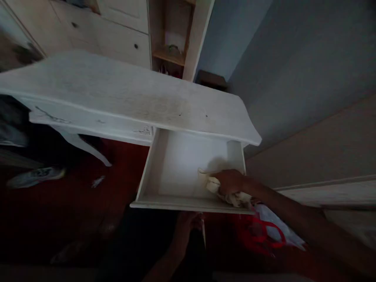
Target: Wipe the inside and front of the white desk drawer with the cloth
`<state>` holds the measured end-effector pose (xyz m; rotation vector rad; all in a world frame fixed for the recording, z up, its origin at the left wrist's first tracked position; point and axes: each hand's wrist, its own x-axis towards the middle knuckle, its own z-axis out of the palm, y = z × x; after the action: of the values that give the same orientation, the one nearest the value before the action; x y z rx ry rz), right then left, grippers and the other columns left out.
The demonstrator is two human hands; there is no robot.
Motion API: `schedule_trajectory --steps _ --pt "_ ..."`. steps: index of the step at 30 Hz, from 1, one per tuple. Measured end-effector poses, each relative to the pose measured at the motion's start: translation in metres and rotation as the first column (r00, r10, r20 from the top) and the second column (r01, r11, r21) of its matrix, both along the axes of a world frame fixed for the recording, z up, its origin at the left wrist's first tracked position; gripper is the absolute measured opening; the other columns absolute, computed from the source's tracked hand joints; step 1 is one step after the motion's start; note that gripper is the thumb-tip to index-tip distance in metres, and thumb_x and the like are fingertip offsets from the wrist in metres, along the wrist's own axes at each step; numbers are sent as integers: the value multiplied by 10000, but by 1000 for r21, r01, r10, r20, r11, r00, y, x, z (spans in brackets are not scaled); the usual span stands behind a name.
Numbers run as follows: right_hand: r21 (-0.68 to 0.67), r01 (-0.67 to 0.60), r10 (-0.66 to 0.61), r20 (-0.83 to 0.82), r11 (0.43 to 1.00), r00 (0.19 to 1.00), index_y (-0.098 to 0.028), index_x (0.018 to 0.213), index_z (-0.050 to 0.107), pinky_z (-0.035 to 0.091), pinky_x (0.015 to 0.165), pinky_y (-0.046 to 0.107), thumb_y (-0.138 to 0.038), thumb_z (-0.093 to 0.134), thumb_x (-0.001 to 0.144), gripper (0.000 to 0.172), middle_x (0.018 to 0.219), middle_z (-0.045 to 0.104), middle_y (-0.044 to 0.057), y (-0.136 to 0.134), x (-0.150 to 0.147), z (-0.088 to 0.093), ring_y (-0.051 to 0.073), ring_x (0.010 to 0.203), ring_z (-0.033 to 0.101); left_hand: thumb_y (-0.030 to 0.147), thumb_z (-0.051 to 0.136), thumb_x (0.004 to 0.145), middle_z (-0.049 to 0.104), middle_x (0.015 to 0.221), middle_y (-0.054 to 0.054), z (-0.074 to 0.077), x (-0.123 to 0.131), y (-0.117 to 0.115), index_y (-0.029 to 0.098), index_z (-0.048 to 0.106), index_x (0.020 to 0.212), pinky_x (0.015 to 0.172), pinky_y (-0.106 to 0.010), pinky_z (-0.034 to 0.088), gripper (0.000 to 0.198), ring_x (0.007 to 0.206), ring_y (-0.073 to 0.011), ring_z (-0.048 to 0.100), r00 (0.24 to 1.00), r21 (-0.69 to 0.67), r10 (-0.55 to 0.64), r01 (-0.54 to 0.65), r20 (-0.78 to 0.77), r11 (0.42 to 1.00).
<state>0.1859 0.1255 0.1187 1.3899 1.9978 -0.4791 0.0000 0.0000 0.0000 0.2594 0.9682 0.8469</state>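
My right hand [230, 181] is inside the pulled-out white drawer [179, 166], closed around a crumpled cream cloth [214, 184]. The cloth lies against the drawer's floor near its right front corner, and part of it bunches out below my fingers. Just under the drawer's front edge, in shadow, is my left hand [188, 223]. Its fingers look curled, and a thin pale edge shows beside them; what they hold cannot be made out. The drawer belongs to a white desk [111, 86] with a worn, stained top.
A red-handled bag [272, 233] lies on the dark red floor below my right forearm. White cabinets [117, 35] stand behind the desk, and a grey wall [308, 70] rises at the right. A shoe [37, 177] is on the floor at left, near the curved desk leg [85, 147].
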Motion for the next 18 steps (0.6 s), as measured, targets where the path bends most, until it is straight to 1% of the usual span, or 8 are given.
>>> schedule_trajectory --steps 2,4,7,9,13,15,18 --pt "93 54 -55 8 994 998 -272 1212 625 490 725 369 -353 631 675 543 1070 734 108 3 -1 5 337 977 685 516 804 495 679 573 -85 0 0 1 111 684 578 471 -253 432 430 469 -143 583 1000 4 -19 19 -4 1000" --pt "192 103 -107 10 976 994 -256 1263 585 489 754 378 -363 617 712 561 1114 717 119 7 -1 7 333 1004 674 518 802 497 683 580 -89 1 0 2 112 682 591 469 -251 430 434 475 -145 585 1000 7 -28 28 -6 1000" --pt "350 165 -175 -3 922 984 -202 1289 546 485 775 402 -395 572 786 540 1158 690 157 13 -1 5 344 1031 659 517 794 507 687 589 -87 2 0 2 116 672 612 470 -252 433 432 481 -145 587 1000 11 -16 16 -10 1000" --pt "375 214 -217 -35 902 976 -200 1296 526 481 769 399 -439 571 804 550 1149 690 158 19 0 1 345 1025 660 506 794 509 683 586 -77 4 0 1 120 666 630 474 -255 442 424 484 -146 589 1000 13 -9 10 -9 1000" --pt "338 312 -295 -102 888 950 -194 1321 494 473 757 378 -516 589 802 618 1106 704 155 32 1 -3 339 1004 668 509 782 523 686 601 -75 8 -2 1 119 657 659 487 -256 451 431 506 -150 602 1000 25 -19 19 -1 1000" --pt "345 340 -312 -136 875 940 -181 1312 498 470 758 366 -526 594 801 624 1115 701 157 38 -2 -4 332 1003 667 501 772 545 693 618 -78 9 -3 1 116 656 676 496 -253 456 423 514 -146 606 1000 34 -18 18 -2 999" --pt "393 365 -308 -201 844 930 -181 1273 523 467 768 349 -512 614 795 588 1139 692 146 44 -15 -4 315 1005 660 485 768 563 694 621 -72 7 -2 0 117 655 704 487 -247 448 410 504 -138 599 1000 36 -20 20 9 999"
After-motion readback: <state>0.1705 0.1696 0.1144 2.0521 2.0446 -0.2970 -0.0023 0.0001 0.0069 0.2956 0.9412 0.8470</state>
